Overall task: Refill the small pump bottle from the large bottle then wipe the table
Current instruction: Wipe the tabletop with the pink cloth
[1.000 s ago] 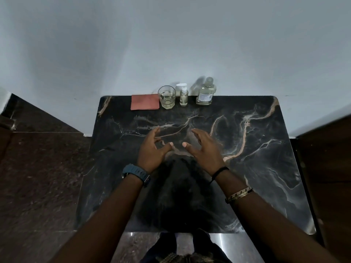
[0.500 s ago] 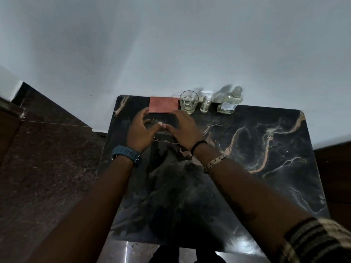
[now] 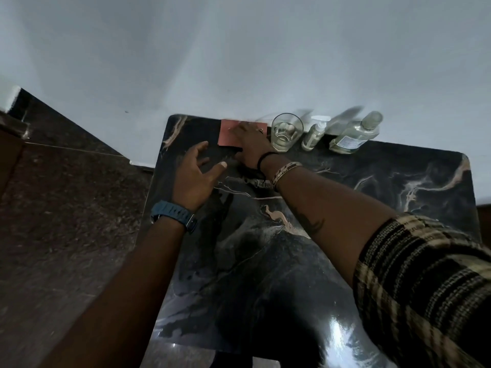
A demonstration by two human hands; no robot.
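On the marble table (image 3: 372, 208), the large bottle (image 3: 354, 135) stands upright.

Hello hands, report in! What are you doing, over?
Right hand flat on pink cloth. Left hand open, holding nothing. Small pump bottle, large bottle untouched. Glass beside cloth.

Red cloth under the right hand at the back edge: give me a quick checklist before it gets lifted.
1. Right hand on the red cloth: ok, it lies on it.
2. Fingers curled round the cloth: cannot tell, blurred.
3. Left hand free: ok, open, holding nothing.
4. Glass apart from the hand: ok, close beside it, upright.
5. Small pump bottle and large bottle upright: ok.
6. Pump bottle refilled: cannot tell.
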